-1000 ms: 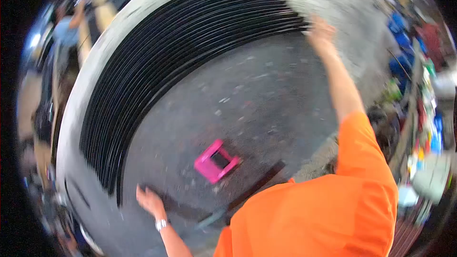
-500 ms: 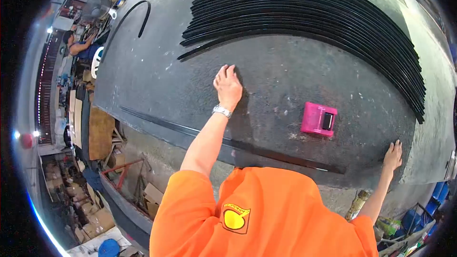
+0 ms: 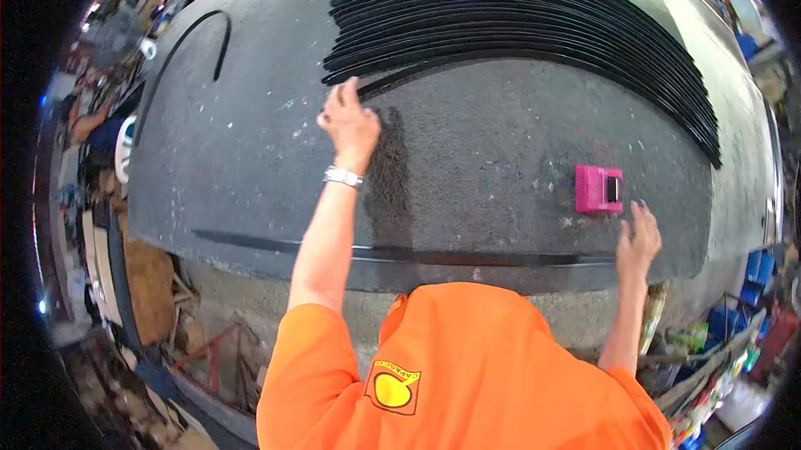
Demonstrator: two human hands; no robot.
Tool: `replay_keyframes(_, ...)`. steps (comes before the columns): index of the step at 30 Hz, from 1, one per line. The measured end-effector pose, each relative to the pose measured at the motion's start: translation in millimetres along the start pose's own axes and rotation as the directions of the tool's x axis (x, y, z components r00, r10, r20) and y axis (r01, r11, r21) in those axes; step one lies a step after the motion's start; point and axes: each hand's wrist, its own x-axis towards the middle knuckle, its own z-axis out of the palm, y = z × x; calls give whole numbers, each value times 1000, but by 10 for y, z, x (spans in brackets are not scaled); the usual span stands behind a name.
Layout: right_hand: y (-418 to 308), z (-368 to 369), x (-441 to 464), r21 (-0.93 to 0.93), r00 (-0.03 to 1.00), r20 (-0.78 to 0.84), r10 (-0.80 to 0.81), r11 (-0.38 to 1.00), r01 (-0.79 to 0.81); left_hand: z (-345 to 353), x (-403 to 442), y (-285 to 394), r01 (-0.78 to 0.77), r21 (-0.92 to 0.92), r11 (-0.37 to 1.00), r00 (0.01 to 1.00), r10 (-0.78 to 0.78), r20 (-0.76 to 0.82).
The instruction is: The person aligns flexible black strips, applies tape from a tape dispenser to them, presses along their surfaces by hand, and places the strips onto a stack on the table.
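A bundle of long, thin black strips (image 3: 517, 20) lies in a curve across the far side of the dark table. At its left end, my left hand (image 3: 349, 129) is over the tip of the nearest strip (image 3: 396, 76), fingers apart; whether they touch it is hard to tell. My right hand (image 3: 639, 240) has its fingers stretched out and holds nothing. It is just right of a small pink block with a black insert (image 3: 596, 190). Along the near edge runs a single flat black strip (image 3: 476, 258), its right end close to my right hand.
A hooked black strip (image 3: 224, 54) lies at the table's left end. Another person (image 3: 92, 126) is beyond that end, near a white chair (image 3: 125, 150). Boards (image 3: 150, 283) stand to the left, and blue bins (image 3: 755, 271) are at the lower right.
My left hand has moved away from me and left, up to the end of the nearest bundled strip. My right hand has come inward from the right end towards the pink block. The view has shifted.
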Motion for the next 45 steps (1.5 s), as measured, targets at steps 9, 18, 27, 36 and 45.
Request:
replay_keyframes(9, -1288, 107, -324, 48, 986, 163, 31, 998, -40, 209, 704, -608, -165, -145, 976, 914, 207, 349)
replay_keyframes(18, -1642, -160, -256, 113, 989, 144, -9, 994, -7, 177, 847, -563, -242, -78, 967, 953, 252, 170)
replay_keyframes(27, -2247, -1723, 528, 234, 901, -388, -196, 924, 302, 22, -327, -523, -296, -104, 949, 909, 314, 275)
replay_keyframes(36, -2960, -2474, 393, 293, 568, -803, -179, 712, 638, -238, -989, -187, -172, -91, 981, 853, 194, 485)
replay_keyframes(45, -3007, -2494, 330, 217, 660, -644, -387, 735, 643, -224, -992, -149, -129, -101, 987, 838, 163, 520)
